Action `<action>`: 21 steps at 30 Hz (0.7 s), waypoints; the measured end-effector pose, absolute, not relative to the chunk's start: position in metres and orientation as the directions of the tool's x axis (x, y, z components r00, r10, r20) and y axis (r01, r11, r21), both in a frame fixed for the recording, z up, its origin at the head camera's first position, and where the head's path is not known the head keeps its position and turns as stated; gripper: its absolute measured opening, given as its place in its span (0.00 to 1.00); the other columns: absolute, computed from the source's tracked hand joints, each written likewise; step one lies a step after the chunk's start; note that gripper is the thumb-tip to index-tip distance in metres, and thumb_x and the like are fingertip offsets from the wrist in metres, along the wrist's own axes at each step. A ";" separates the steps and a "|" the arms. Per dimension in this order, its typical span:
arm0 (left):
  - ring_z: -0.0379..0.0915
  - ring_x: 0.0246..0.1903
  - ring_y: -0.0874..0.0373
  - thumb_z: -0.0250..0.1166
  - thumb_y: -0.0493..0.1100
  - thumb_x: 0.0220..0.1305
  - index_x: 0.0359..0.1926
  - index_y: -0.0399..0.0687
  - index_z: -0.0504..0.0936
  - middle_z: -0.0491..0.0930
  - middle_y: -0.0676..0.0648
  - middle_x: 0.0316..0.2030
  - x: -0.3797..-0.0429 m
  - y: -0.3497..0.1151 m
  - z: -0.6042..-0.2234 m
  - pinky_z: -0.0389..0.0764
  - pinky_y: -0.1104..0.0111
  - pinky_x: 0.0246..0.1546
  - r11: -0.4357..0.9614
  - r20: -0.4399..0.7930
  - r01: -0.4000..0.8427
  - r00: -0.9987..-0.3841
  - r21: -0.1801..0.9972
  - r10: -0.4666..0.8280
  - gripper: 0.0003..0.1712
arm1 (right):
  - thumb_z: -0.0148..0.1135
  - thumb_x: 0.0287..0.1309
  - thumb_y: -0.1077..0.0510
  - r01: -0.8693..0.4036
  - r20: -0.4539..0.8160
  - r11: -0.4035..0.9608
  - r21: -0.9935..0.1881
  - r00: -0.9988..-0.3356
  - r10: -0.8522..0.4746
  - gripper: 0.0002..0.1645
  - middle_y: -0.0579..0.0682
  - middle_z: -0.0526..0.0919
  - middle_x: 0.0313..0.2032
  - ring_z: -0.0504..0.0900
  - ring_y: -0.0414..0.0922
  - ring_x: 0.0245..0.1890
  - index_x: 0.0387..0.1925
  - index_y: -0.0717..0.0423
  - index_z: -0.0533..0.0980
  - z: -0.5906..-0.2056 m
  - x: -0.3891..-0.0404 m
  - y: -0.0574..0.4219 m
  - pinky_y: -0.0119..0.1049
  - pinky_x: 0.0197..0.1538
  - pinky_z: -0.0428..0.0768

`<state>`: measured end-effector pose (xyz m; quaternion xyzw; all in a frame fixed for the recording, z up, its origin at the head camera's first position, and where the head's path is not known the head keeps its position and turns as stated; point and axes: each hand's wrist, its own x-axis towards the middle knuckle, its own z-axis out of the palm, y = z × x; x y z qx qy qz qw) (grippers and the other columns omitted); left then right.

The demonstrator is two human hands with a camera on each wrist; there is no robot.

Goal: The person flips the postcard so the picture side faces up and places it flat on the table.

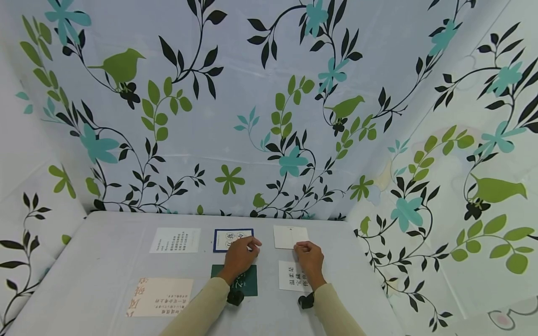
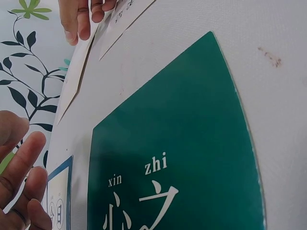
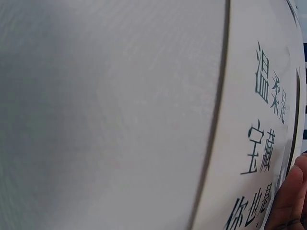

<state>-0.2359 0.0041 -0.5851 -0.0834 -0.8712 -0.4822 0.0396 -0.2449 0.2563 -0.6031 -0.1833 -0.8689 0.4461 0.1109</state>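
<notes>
My left hand (image 1: 241,256) hovers over the near edge of a blue-bordered card (image 1: 219,241), its fingers loosely bent with nothing between them. In the left wrist view the thumb and fingers (image 2: 29,158) stand apart. Below that wrist lies a green card (image 1: 251,280) with white characters, partly covered by the arm. My right hand (image 1: 310,261) is at the near right corner of a plain white card (image 1: 290,235), fingertips at its edge; contact is hard to make out. Beneath this hand lies a white card with dark characters (image 1: 287,275), partly hidden.
Two more cards lie to the left: a white one with small text (image 1: 176,240) at the back and a pale peach one (image 1: 161,297) nearer. All rest on a white tabletop (image 1: 105,261). A patterned curtain (image 1: 235,140) rises behind and to the right.
</notes>
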 end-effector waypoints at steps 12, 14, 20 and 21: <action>0.77 0.35 0.60 0.70 0.40 0.69 0.44 0.52 0.90 0.87 0.54 0.35 -0.235 0.005 -0.586 0.80 0.61 0.42 0.519 0.144 0.177 -0.984 0.836 0.103 0.06 | 0.73 0.66 0.52 0.221 0.011 0.522 -0.824 -0.914 0.405 0.07 0.47 0.88 0.32 0.82 0.43 0.30 0.40 0.50 0.88 -0.607 -0.246 0.254 0.34 0.34 0.79; 0.77 0.35 0.59 0.70 0.40 0.69 0.44 0.52 0.90 0.87 0.54 0.35 -0.235 0.005 -0.586 0.80 0.61 0.42 0.521 0.139 0.172 -0.985 0.836 0.102 0.06 | 0.73 0.66 0.52 0.214 0.013 0.522 -0.826 -0.918 0.396 0.07 0.47 0.88 0.31 0.82 0.43 0.29 0.40 0.50 0.88 -0.607 -0.246 0.254 0.34 0.33 0.79; 0.78 0.36 0.59 0.70 0.40 0.69 0.45 0.50 0.90 0.86 0.54 0.35 -0.234 0.005 -0.586 0.80 0.60 0.42 0.526 0.131 0.169 -0.985 0.833 0.110 0.06 | 0.72 0.66 0.53 0.211 0.002 0.513 -0.832 -0.924 0.383 0.07 0.47 0.87 0.30 0.82 0.42 0.27 0.40 0.51 0.88 -0.607 -0.245 0.254 0.34 0.31 0.79; 0.78 0.36 0.59 0.70 0.40 0.69 0.46 0.51 0.90 0.86 0.54 0.35 -0.235 0.006 -0.586 0.80 0.61 0.42 0.525 0.126 0.165 -0.986 0.835 0.110 0.06 | 0.72 0.66 0.53 0.212 0.001 0.512 -0.833 -0.923 0.384 0.07 0.47 0.87 0.30 0.82 0.42 0.27 0.40 0.51 0.88 -0.607 -0.245 0.254 0.34 0.31 0.79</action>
